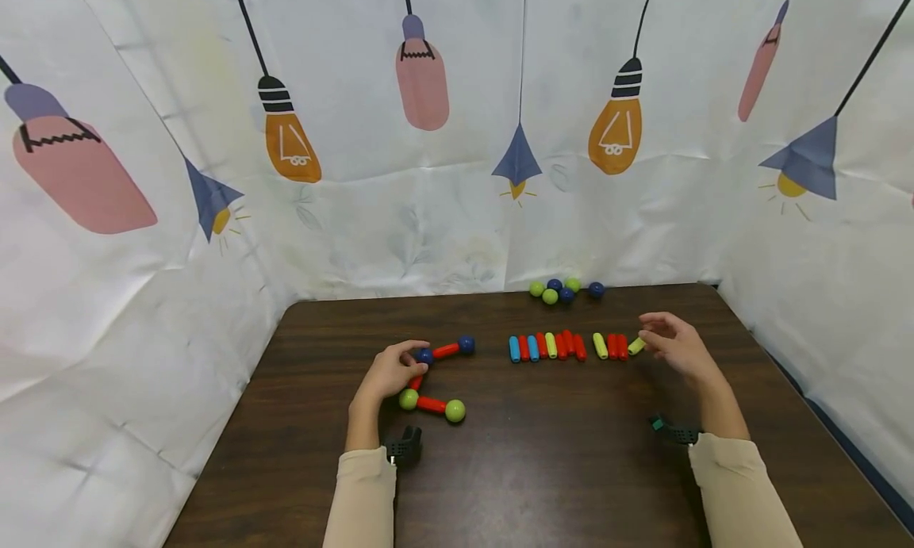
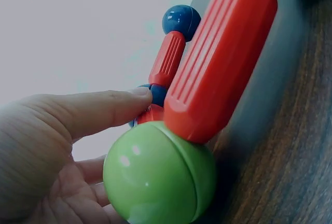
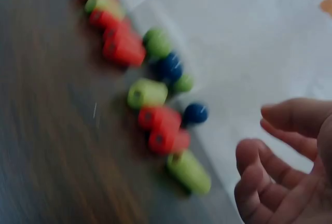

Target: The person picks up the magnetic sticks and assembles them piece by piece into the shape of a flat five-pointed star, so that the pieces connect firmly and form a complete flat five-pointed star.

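A zigzag of magnetic-looking rods and balls lies at the left of the table. My left hand (image 1: 388,372) pinches its blue corner ball (image 1: 424,356), thumb against it in the left wrist view. From that ball one red rod (image 1: 447,350) leads to a blue end ball (image 1: 466,344). Another runs down to a green ball (image 1: 408,399), which a further red rod (image 1: 432,404) joins to a second green ball (image 1: 455,411). My right hand (image 1: 681,346) hovers beside a slanted yellow-green rod (image 3: 189,173); its loosely bent fingers hold nothing in the right wrist view.
A row of blue, red and yellow-green rods (image 1: 533,348) lies right of centre, with a smaller group of rods (image 1: 612,346) beside it. Several green and blue balls (image 1: 550,296) sit at the table's back edge. A white patterned cloth (image 1: 457,231) hangs behind the brown table (image 1: 543,469).
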{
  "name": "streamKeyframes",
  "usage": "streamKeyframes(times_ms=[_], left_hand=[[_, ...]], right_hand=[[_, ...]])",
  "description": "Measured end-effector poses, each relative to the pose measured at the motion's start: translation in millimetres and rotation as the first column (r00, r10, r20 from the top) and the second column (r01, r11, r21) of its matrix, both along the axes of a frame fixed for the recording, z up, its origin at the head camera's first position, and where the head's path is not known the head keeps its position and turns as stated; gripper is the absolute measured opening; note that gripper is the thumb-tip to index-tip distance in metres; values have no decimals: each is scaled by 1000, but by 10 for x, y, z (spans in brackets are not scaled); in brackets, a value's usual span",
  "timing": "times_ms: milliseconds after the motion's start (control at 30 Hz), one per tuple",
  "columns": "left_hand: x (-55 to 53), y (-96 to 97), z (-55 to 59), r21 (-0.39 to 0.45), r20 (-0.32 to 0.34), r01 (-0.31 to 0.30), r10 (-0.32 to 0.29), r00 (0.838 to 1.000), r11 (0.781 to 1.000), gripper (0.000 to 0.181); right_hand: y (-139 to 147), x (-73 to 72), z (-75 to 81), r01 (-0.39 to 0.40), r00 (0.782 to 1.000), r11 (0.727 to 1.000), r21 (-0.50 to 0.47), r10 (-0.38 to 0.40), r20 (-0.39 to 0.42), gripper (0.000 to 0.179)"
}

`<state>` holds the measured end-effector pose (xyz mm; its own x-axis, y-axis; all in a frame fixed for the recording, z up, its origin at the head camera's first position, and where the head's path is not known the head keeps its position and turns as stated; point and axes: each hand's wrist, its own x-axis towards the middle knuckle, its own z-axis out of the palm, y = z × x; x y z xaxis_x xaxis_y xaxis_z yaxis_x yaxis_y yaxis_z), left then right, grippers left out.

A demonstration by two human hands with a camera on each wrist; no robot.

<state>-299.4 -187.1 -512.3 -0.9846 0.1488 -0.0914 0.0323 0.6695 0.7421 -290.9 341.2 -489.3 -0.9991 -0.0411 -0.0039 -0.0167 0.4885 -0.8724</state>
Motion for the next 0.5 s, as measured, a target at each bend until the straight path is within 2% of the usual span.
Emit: streamKeyframes(times_ms=[100,233,333,500], left_hand=[[0,-15,-4,12,12,-5,4,1000,1000,44],[6,-19,-1,25,24,-6,6,1000,1000,47],[13,-18,4,28,30,-8,7,1000,1000,48],[12,-25,17,32,30,-8,7,1000,999,47]], right_hand=[[105,-107,-45,-82,997,990,116,82,9,47],[233,-242,-88,-214,976,949,230,215,22,41],[308,-315,-103,-299,954,918,260,297,48,38],[349,-394,-78,-365,931,885,289,355,90,37]])
